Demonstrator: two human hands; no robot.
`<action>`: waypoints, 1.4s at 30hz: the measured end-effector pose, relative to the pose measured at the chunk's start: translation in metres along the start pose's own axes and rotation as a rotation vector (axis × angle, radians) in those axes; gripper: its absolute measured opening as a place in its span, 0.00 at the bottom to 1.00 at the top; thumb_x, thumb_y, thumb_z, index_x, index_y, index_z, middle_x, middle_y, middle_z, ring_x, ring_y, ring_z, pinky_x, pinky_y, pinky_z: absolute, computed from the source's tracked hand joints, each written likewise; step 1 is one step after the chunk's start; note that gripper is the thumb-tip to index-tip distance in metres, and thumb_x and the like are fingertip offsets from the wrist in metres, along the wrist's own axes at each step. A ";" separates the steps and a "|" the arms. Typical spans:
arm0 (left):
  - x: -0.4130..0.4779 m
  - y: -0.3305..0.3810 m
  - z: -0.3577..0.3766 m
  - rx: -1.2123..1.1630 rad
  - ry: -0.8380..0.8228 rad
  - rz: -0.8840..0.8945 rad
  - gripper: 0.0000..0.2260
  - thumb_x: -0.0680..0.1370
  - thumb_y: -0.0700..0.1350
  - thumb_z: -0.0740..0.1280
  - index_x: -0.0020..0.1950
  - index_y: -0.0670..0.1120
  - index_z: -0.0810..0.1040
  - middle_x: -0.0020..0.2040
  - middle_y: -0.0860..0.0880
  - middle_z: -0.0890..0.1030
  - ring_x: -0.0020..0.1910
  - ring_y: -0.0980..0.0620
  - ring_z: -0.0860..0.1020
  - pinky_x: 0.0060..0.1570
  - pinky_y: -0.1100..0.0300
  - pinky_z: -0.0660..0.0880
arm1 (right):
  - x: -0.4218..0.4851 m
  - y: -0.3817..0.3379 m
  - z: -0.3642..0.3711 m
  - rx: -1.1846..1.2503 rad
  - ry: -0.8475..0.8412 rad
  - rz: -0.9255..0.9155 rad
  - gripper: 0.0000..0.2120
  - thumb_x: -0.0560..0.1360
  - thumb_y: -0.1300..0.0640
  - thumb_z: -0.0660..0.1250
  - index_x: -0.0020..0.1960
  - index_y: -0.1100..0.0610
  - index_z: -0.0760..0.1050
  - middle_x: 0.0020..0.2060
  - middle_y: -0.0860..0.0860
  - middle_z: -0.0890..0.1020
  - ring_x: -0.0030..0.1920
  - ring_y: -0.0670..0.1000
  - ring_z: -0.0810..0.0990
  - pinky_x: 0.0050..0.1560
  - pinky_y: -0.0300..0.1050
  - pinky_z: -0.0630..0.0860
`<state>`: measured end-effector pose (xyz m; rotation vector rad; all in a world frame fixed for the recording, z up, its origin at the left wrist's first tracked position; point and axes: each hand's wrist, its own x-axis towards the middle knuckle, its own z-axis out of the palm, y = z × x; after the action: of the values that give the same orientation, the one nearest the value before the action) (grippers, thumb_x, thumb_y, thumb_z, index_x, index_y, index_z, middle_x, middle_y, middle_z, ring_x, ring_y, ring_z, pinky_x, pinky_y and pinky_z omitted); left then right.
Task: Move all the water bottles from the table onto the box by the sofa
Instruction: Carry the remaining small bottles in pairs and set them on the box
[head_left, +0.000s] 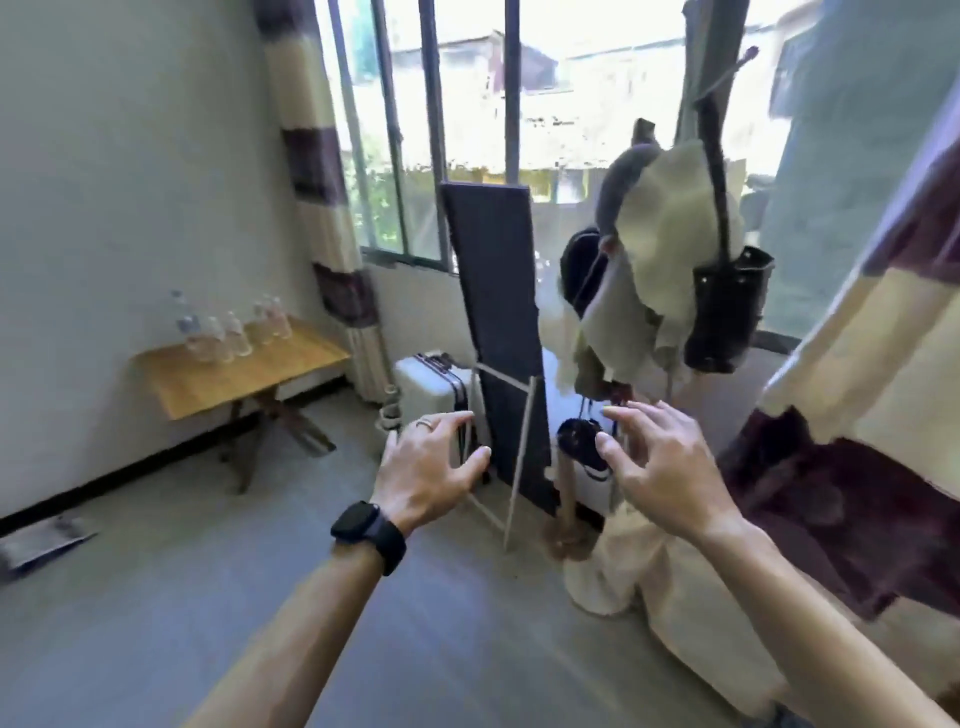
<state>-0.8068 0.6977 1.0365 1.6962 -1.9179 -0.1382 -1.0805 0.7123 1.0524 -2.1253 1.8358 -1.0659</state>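
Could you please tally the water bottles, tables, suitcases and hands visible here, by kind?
water bottles: 5 that I can make out; they are blurred, so possibly more
table: 1
suitcase: 1
hands: 2, left hand and right hand, both holding nothing
Total: 9
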 end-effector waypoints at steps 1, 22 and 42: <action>0.014 -0.015 -0.013 0.033 0.037 -0.043 0.30 0.74 0.66 0.59 0.73 0.56 0.71 0.67 0.52 0.77 0.70 0.49 0.72 0.71 0.43 0.64 | 0.027 -0.012 0.015 0.018 -0.035 -0.048 0.20 0.79 0.44 0.65 0.70 0.44 0.75 0.71 0.47 0.74 0.76 0.52 0.58 0.76 0.45 0.54; 0.155 -0.315 -0.143 0.302 0.317 -0.594 0.25 0.78 0.61 0.65 0.74 0.56 0.70 0.73 0.53 0.72 0.72 0.48 0.70 0.71 0.44 0.65 | 0.358 -0.227 0.316 0.116 -0.308 -0.556 0.28 0.76 0.31 0.52 0.74 0.37 0.67 0.73 0.46 0.71 0.78 0.56 0.57 0.78 0.50 0.53; 0.450 -0.668 -0.189 0.109 0.210 -0.695 0.24 0.79 0.54 0.68 0.74 0.53 0.69 0.73 0.47 0.72 0.72 0.46 0.69 0.72 0.51 0.65 | 0.639 -0.404 0.635 0.166 -0.432 -0.526 0.23 0.80 0.38 0.60 0.74 0.40 0.69 0.73 0.46 0.71 0.77 0.55 0.57 0.77 0.49 0.55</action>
<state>-0.1443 0.2026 1.0577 2.2860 -1.1413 -0.1109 -0.3783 0.0182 1.0622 -2.5413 0.9935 -0.7152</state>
